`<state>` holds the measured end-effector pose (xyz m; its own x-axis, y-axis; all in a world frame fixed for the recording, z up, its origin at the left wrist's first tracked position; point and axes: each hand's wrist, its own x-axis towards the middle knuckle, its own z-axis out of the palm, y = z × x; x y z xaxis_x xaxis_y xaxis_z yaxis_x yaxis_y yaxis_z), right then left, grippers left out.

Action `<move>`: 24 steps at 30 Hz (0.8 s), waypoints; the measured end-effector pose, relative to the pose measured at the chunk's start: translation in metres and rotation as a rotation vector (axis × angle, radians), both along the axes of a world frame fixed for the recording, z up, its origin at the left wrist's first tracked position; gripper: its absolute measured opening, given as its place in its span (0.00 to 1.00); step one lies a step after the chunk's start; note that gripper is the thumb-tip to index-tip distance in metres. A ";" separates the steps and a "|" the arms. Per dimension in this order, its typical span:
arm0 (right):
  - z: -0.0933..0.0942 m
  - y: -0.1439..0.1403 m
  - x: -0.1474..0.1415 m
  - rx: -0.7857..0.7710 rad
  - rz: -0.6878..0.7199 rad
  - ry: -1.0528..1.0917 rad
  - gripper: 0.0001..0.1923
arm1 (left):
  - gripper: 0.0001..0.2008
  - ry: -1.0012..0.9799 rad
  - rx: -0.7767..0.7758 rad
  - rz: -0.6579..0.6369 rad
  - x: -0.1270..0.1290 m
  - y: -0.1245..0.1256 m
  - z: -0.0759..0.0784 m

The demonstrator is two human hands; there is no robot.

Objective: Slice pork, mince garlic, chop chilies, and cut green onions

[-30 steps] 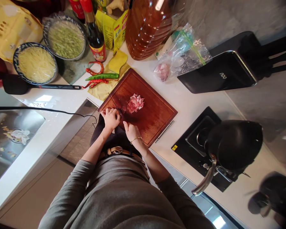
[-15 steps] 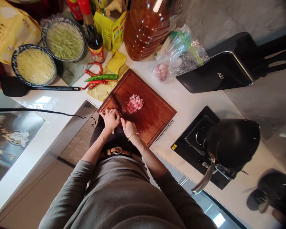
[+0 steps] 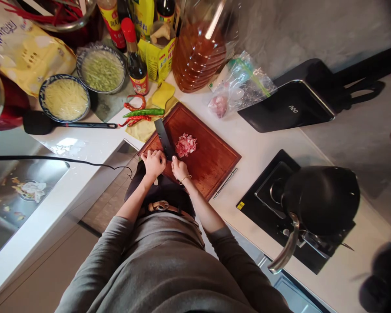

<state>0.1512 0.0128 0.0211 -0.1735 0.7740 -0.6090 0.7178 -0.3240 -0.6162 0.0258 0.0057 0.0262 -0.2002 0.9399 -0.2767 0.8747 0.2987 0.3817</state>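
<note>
My right hand point(image 3: 180, 169) is closed around the handle of a kitchen knife point(image 3: 164, 134). Its broad dark blade lies tilted over the left part of the wooden cutting board point(image 3: 211, 152), its face turned up. Just left of the blade, my left hand point(image 3: 154, 164) rests at the board's near edge with fingers curled down; whatever is under them is hidden. A small heap of sliced pink raw meat point(image 3: 185, 145) sits on the board, to the right of the blade.
Beyond the board lie red and green chilies point(image 3: 143, 112). Covered bowls of pale shreds point(image 3: 65, 100) and green pieces point(image 3: 102, 71), a spatula point(image 3: 41, 123) and a sauce bottle point(image 3: 137, 69) stand left. Rightward are a knife block point(image 3: 286, 106) and a black pan point(image 3: 322, 200) on the cooktop.
The knife blade has tipped from edge-on to showing its broad face. Both hands stay close together at the board's near edge. The camera view has shifted slightly.
</note>
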 end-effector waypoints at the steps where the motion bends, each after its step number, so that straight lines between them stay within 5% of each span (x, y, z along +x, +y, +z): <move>1: -0.001 0.001 0.004 -0.058 -0.052 0.070 0.39 | 0.10 -0.002 -0.001 -0.002 -0.001 0.000 0.000; 7: 0.011 -0.002 0.017 -0.079 -0.182 0.203 0.37 | 0.11 -0.064 0.009 0.002 -0.017 -0.007 0.000; 15: 0.027 -0.012 0.014 0.108 0.024 -0.102 0.37 | 0.10 -0.047 0.032 0.130 -0.005 0.001 0.003; 24: 0.034 -0.029 0.007 0.095 0.194 -0.236 0.27 | 0.12 -0.089 0.024 0.252 -0.012 -0.013 -0.005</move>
<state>0.1585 -0.0163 0.0549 -0.1856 0.7958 -0.5764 0.8875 -0.1161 -0.4460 0.0141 -0.0068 0.0210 -0.4051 0.8698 -0.2819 0.7365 0.4931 0.4631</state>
